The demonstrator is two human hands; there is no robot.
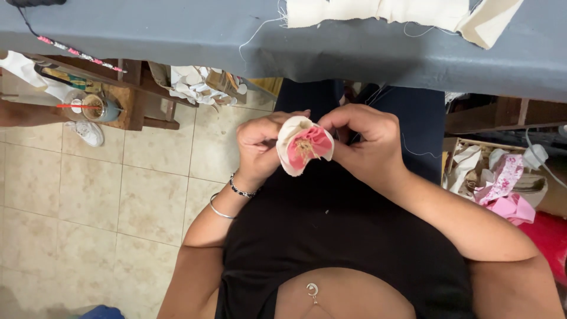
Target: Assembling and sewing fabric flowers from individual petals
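Gathered round fabric piece, cream outside with a pink puckered centre (305, 151): held in the air in front of the person's dark top, just below the near edge of the bench, between both hands. Left hand (258, 147): grip closed on the cream edge at the piece's left side; fingers curl round it. Right hand (366, 142): grip pinched on the right edge of the same piece, fingertips meeting at the pink part. A thin thread seems to run from the right hand down past the wrist; too fine to confirm. Left wrist carries a dark beaded bracelet (242, 190) and a plain silver bangle (220, 210).

Surface: the bench, covered in grey-blue cloth (177, 35), spans the top of the view. Strips of cream fabric with loose threads (401, 13) lie on it at the far side, cut off by the upper frame edge.

Room: pale beige tiled floor (88, 195) on the left. A brown wooden stool (127, 106) stands there, bearing a clear cup with a red straw (94, 107); a white shoe (87, 132) lies beside it. A cardboard box of pink and white fabric scraps (502, 180) sits on the right, partly hidden by the right arm.

Hard to make out: the items under the bench behind the stool; the dark object at the upper left corner, mostly cut off.
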